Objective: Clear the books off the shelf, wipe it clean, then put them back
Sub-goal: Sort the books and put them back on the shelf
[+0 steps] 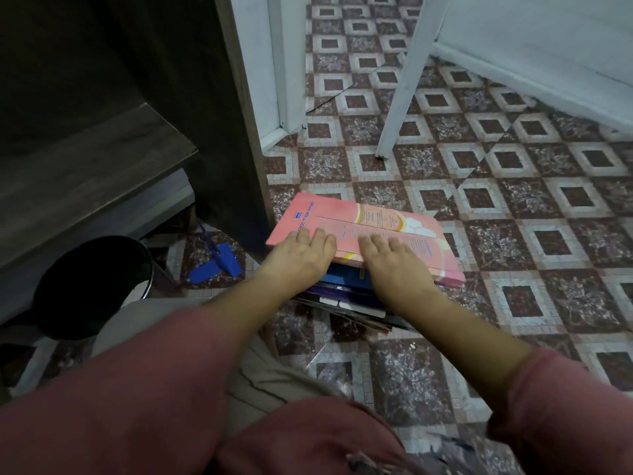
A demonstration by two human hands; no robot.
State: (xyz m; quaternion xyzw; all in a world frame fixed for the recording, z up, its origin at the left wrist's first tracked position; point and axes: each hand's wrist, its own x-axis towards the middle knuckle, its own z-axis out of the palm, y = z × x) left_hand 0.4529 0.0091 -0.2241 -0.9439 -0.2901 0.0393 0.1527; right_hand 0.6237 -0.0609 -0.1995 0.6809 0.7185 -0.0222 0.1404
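Both hands lay flat on a pink book (387, 219). The left hand (301, 257) was near the book's left end and the right hand (394, 265) near its middle. The fingers (317, 236) were spread straight over the cover, pressing rather than clenched. The thumbs were hidden at the near edge, so I could not tell whether they hooked under it.

The pink book topped a stack of books (342, 289) on the tiled floor (513, 303), with blue and dark covers jutting out below its near edge. Its long axis ran across the person, the left end farther away and the right end nearer. The hands came at it square from the near side, about equally close.

The wooden shelf (89, 166) lay up and to the left of the pink book and looked bare, so any move between them would probably swing leftward.

Blue print ran along the cover, upside down to the camera and too small to read, with a small blue logo at the far left corner. Left of the pink book lay a blue mop head (222, 260), and beyond that a black stool (92, 286).
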